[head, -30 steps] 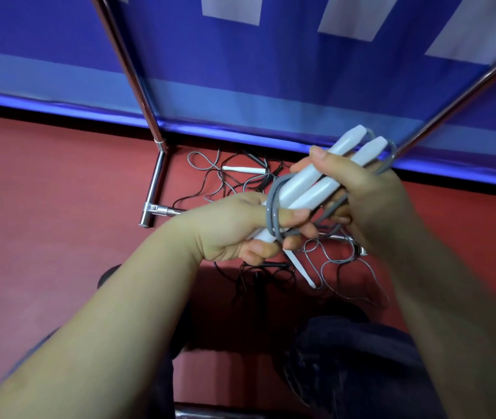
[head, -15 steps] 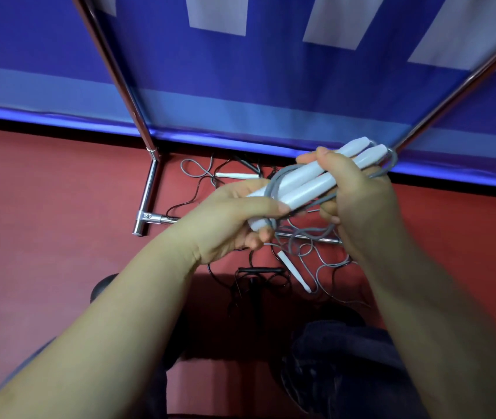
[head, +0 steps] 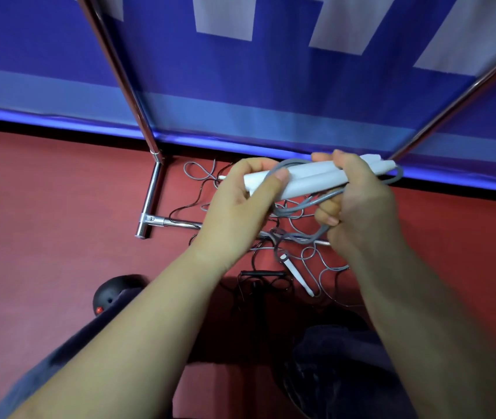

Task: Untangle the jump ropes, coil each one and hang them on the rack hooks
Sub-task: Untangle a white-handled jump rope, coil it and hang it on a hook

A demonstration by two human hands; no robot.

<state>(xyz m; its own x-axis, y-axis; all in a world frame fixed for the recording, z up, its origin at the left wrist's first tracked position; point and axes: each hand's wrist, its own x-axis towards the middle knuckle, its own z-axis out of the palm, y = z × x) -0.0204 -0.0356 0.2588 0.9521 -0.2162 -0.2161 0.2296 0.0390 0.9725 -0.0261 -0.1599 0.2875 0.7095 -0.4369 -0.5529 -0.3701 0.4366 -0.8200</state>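
**Both hands hold the white-handled rope above the tangle**

The person's two bare forearms reach forward and meet in front of the chest. The left hand (head: 234, 201) curls around the near ends of the two white handles (head: 301, 179), thumb pressed flat on top of them and over a loop of grey cord (head: 304, 204). The right hand (head: 358, 201) grips the far half of the same pair, fingers wrapped over the top and the lower fingers hooked around several turns of the cord, which hangs in a loop beneath the handles and between the hands. The handles lie side by side, nearly level, tips pointing away to the right.

Below the hands, on the red floor (head: 44, 207), lies the remaining tangle of ropes (head: 307, 258): thin grey and dark cords, another white handle (head: 296, 275) and a black handle (head: 263, 273), spread over the chrome base bar (head: 180, 223) of the rack. Two chrome rack posts (head: 125, 80) rise beyond the hands, to their left and right.

Behind them hangs a blue banner (head: 271, 86) with large pale shapes, cut off at the top; no word can be read.
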